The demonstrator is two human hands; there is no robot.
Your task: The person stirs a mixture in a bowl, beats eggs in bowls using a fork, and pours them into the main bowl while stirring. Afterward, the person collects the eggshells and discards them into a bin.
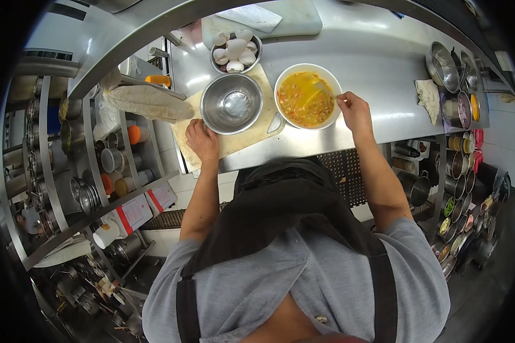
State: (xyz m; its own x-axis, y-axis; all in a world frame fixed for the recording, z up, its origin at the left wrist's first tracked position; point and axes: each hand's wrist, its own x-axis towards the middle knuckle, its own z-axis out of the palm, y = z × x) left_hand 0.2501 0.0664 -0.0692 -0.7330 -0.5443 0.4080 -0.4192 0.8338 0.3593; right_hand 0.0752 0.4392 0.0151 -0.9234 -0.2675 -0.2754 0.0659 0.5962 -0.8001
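My right hand [355, 114] is closed in a pinch at the right rim of a white bowl [281, 110]. It holds the handle of a metal utensil [324, 88], probably a spoon or fork, whose far end dips into the mixture. Yellow beaten egg [303, 97] with small red and pale bits fills that bowl. My left hand [202, 140] rests with fingers apart on the cutting board [246, 143], next to the lower left rim of a steel bowl [209, 111]. That steel bowl has only a shiny bottom inside.
A smaller metal bowl [214, 63] of eggshells [235, 50] stands behind. A cleaver-like blade [252, 18] lies on a pale board [303, 20]. At right are a cloth [428, 100] and metal bowls [440, 66]. A shelf rack [91, 148] stands left; a steel rail crosses overhead.
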